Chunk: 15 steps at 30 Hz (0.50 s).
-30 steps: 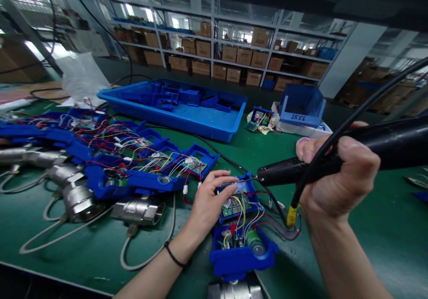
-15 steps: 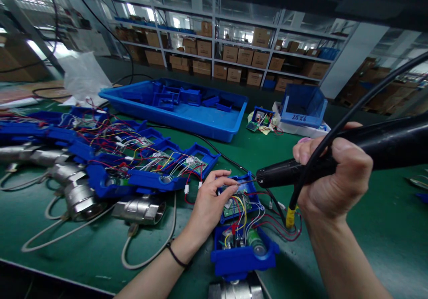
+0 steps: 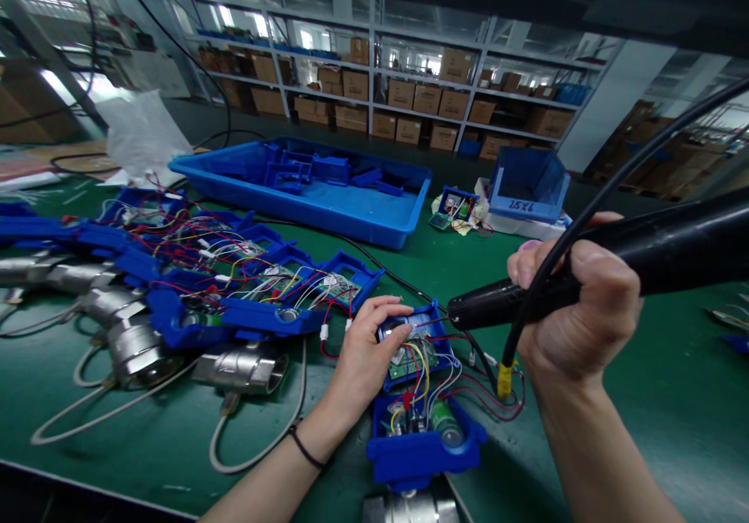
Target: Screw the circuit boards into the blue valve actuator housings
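Right hand (image 3: 579,312) wrapped round driver (image 3: 488,304) | left hand (image 3: 366,343) on lid (image 3: 434,309) — cannot tell if pinching bit (image 3: 430,322) | lid just beyond housing (image 3: 424,460) | best: bit straight, lid braced — wires (image 3: 427,378) clear

It's dim here at the table (image 3: 468,267) — daylight comes from the windows (image 3: 307,40) behind the shelves (image 3: 373,90), burning white at upper left. Small highlights glint on the valves (image 3: 228,367); a dull sheen lies on the tool (image 3: 690,242). Far boxes (image 3: 402,94) look soft, and the edges stretch — the pillar (image 3: 620,101) leans outward.
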Available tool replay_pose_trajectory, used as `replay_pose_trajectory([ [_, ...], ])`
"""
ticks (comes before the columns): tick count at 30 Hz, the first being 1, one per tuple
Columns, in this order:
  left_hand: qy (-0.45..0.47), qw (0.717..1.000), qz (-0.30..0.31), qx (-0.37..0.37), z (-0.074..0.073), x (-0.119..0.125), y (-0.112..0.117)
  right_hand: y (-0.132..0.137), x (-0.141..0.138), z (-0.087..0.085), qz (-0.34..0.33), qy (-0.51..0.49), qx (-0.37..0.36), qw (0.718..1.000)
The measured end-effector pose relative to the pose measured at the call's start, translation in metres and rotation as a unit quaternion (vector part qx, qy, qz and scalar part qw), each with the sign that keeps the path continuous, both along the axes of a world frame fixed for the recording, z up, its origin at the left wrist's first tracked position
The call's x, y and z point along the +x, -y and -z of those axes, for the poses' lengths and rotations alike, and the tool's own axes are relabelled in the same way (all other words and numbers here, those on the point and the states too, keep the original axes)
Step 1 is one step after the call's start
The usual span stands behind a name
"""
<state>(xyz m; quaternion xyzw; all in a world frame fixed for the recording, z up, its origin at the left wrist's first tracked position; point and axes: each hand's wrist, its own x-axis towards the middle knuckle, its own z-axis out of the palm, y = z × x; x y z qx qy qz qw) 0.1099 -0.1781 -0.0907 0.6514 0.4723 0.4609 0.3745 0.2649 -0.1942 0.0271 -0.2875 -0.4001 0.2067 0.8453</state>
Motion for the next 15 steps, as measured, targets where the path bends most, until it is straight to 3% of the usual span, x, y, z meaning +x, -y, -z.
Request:
replay_pose_trajectory([
  [6, -0.009, 1.0, -0.029, -0.003, 0.004, 0.0, -0.001, 0.006, 0.001, -0.002, 0.033, 0.06, 0.004, 0.998],
  [15, 0.034, 0.995, -0.029, -0.088, 0.016, 0.001, -0.007, 0.01, -0.006, 0.009, 0.003, 0.128, -0.042, 0.991],
])
